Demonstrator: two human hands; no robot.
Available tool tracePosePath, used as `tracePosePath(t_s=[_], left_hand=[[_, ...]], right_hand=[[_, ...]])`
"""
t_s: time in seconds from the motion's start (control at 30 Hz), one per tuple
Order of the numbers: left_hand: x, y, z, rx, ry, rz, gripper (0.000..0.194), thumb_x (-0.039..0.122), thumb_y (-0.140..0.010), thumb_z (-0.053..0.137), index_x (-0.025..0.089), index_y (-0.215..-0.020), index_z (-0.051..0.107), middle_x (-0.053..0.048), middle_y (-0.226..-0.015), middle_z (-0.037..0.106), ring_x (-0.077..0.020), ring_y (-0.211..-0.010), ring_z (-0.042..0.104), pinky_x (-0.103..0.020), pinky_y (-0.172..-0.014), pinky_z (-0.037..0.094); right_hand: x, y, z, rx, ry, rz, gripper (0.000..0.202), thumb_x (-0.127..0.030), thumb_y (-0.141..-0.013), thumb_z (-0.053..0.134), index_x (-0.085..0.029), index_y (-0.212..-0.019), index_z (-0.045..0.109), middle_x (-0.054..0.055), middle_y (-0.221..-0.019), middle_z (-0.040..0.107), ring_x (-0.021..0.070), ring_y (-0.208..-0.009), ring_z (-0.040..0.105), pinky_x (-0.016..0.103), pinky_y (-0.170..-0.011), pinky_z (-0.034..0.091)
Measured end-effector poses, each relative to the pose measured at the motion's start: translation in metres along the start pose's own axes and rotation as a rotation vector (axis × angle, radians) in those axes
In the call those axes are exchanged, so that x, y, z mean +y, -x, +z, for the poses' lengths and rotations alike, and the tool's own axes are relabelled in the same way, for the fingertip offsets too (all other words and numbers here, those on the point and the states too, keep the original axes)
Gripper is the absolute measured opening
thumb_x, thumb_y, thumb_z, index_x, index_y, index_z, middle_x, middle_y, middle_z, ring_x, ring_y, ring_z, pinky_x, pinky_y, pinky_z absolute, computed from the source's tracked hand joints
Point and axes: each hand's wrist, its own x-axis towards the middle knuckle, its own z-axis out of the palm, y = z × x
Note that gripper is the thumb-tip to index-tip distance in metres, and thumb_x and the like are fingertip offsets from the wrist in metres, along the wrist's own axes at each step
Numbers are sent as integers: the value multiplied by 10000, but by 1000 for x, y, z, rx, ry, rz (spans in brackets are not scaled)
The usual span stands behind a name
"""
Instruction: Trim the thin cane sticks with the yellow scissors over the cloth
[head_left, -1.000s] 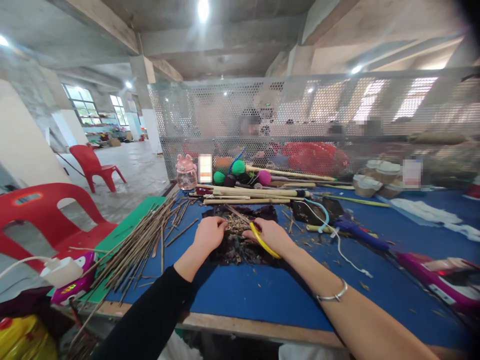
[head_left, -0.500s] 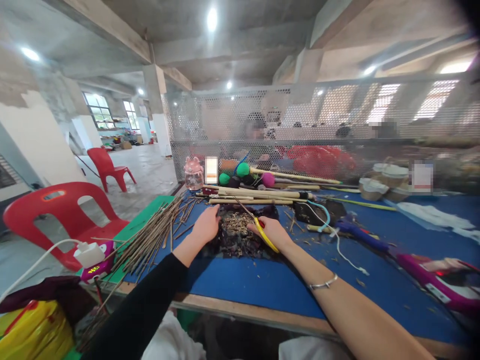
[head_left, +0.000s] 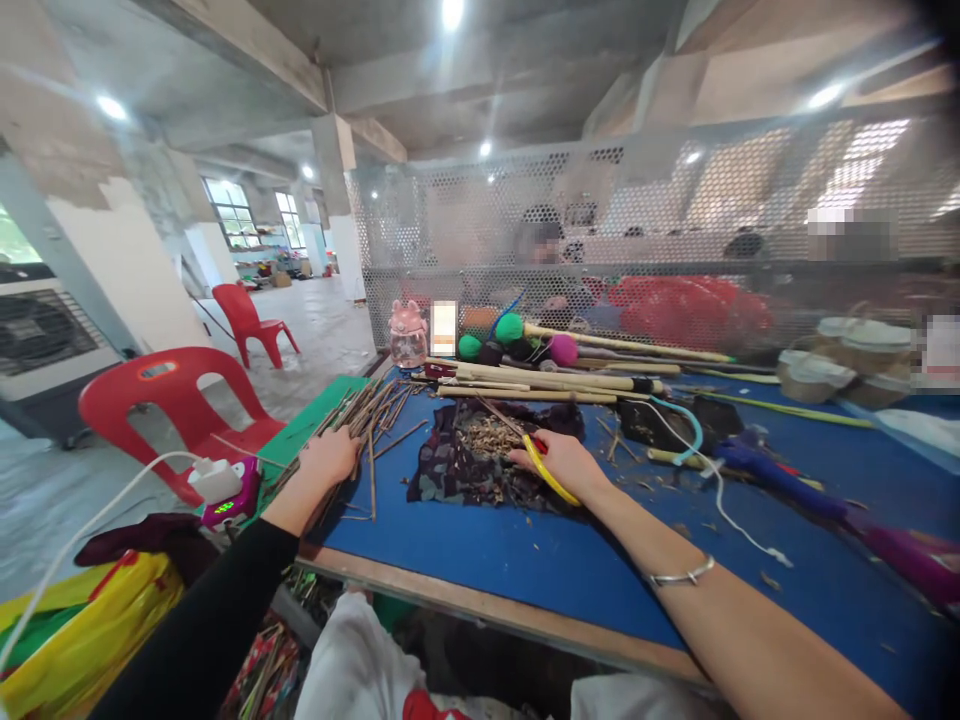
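Note:
On the left, my left hand (head_left: 328, 460) is at the pile of thin brown twigs (head_left: 386, 405), its fingers curled down over some of them. The fingertips are partly hidden. In my right hand (head_left: 564, 462) is a pair of scissors with yellow handles (head_left: 551, 475), the blades pointing up and left. They hang over a dark patterned cloth (head_left: 442, 470) spread on the blue tabletop (head_left: 465, 545). A heap of short cut twig pieces (head_left: 484, 437) lies on the cloth beneath the blades.
Pale sticks (head_left: 540, 378) lie behind the cloth, near a pink bottle (head_left: 407, 340) and green and magenta balls (head_left: 564, 349). A white cord (head_left: 724, 505) and a purple-blue tool (head_left: 780, 485) are at right. Red chairs (head_left: 187, 410) stand left; a mesh partition (head_left: 480, 240) rises behind.
My left hand has moved left from the cloth's edge onto the twig pile. My right hand still holds the scissors over the cloth. The view has turned slightly left.

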Motion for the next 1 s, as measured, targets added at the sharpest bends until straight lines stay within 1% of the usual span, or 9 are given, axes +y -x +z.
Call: tracePosePath(t_s=[0.23,0.37,0.47,0.53,0.6,0.7,0.77,0.87,1.0], left_hand=[[45,34,17,178,42,153,403,383,-836,309,150,-1119,477,-169,-1244,435,-292,-1101,434,-425,-853,372],[55,37,18,257,105,267,430,361,-847,308,124,-1182,435,-173,-1287,395,-277,-1189,349,-403,-919,324],[37,19,6,296,164,323,423,340,-861,263,116,-1145,482,-154,-1209,488,-227,-1166,395,-340,-951,307],[13,-2,-3,273,176,188,426,340,-860,240,142,-1128,505,-137,-1167,528,-218,-1088,476,-325,-907,353],[-12,-22,-7,151,126,-81,465,380,-846,233,129,-1093,537,-168,-1111,561,-258,-1039,517,-358,-843,397],[-40,-42,1,41,103,-189,580,508,-764,343,27,-946,613,-260,-932,611,-344,-905,576,-401,-730,441],[-48,-48,11,14,77,-195,661,600,-696,376,41,-955,616,-257,-967,606,-353,-910,573,-396,-722,444],[-50,-51,21,-29,81,-118,690,619,-700,330,46,-951,620,-236,-970,617,-325,-921,577,-354,-740,440],[-46,-52,18,-79,107,-51,667,607,-715,311,56,-896,641,-218,-937,636,-296,-893,593,-308,-721,438]], right_hand=[[-1,0,1,-7,27,3,387,-598,-680,480,-214,-628,495,12,-599,573,132,-506,492,218,-460,262],[-3,1,0,-17,40,12,393,-602,-673,489,-212,-632,505,17,-595,575,140,-516,505,219,-464,270],[-4,2,-2,-31,38,17,392,-605,-676,488,-214,-657,520,21,-611,587,149,-543,523,218,-469,276],[-5,2,-3,-37,41,20,394,-611,-676,485,-218,-671,520,21,-625,595,153,-554,529,218,-473,280],[-6,2,-4,-43,48,24,398,-618,-674,481,-222,-668,512,18,-634,599,154,-554,529,217,-473,282],[-7,3,-5,-52,55,20,400,-622,-677,473,-224,-654,502,14,-634,599,153,-553,528,217,-471,281],[-7,3,-5,-52,56,13,399,-620,-681,469,-224,-644,495,10,-626,596,151,-549,525,217,-472,282],[-7,3,-5,-57,59,6,397,-619,-684,466,-225,-636,486,4,-621,593,148,-545,518,218,-473,279],[-9,3,-6,-84,56,13,390,-606,-682,482,-218,-645,499,15,-634,596,150,-560,525,219,-471,269]])
